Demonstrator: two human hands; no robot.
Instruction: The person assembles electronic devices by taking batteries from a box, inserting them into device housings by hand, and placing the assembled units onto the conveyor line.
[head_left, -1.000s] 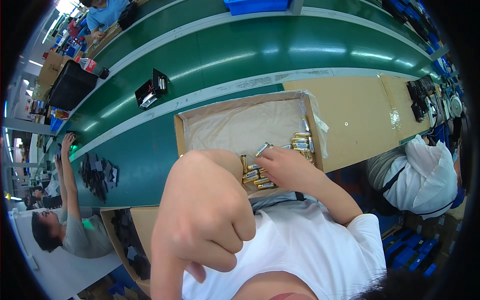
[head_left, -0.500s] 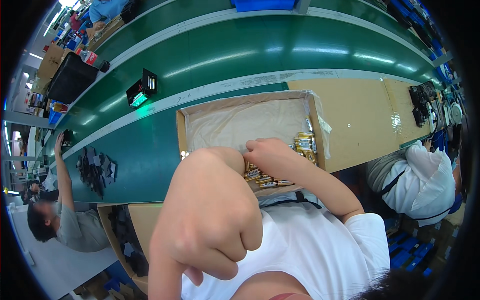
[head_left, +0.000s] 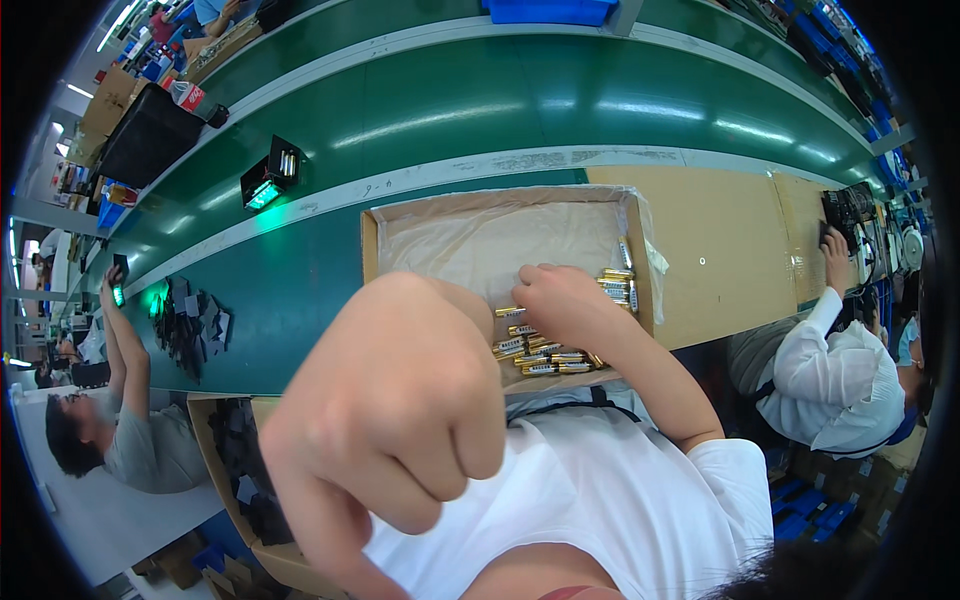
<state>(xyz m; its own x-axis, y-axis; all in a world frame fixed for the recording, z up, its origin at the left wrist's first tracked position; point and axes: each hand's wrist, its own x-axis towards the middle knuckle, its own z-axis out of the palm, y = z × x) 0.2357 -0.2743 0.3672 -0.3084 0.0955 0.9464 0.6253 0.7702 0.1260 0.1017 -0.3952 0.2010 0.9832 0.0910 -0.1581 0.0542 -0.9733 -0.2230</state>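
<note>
My left hand [head_left: 390, 420] is a closed fist held up close to the camera, and nothing shows in it. It hides the near left corner of an open cardboard box [head_left: 372, 250] lined with clear plastic. Gold batteries [head_left: 545, 358] lie piled in the box's near right part, with a few more [head_left: 620, 285] against its right wall. My right hand [head_left: 562, 302] rests on the pile with fingers curled down. One gold battery [head_left: 508, 312] sticks out from under its fingertips.
The box sits on a green conveyor table [head_left: 300, 290] beside a flat cardboard sheet [head_left: 720, 250]. A black device with a green light [head_left: 268, 178] rides the belt. Black pieces [head_left: 190, 325] lie left, near a seated person [head_left: 110, 440]. Another person in white [head_left: 835, 375] sits right.
My right hand drew back from my left fist to the battery pile. The left fist came closer to the camera. The black device moved left along the belt.
</note>
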